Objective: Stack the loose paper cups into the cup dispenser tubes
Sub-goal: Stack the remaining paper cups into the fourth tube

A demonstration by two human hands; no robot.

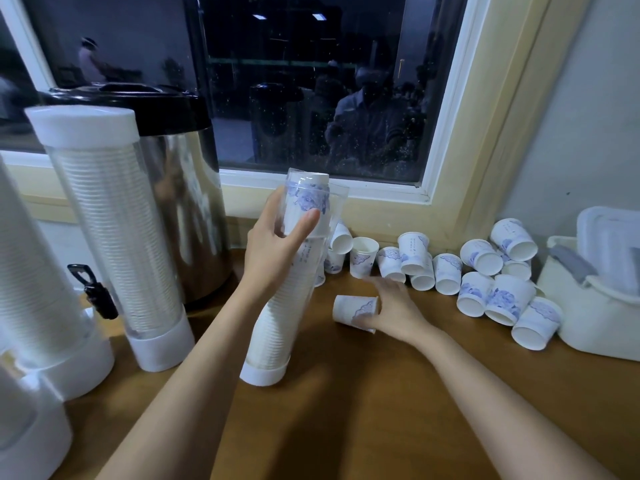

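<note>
Dispenser tube — tilted, gripped near its open top by left hand; one cup on its side pinched by right hand; loose cups heaped along the wall edge — bare worktop in front

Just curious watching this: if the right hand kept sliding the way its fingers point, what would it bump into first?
The right hand already touches a cup lying on its side. Pushing on leftward, it would likely meet the dispenser tube held by the left hand, though depth is unclear.
</note>
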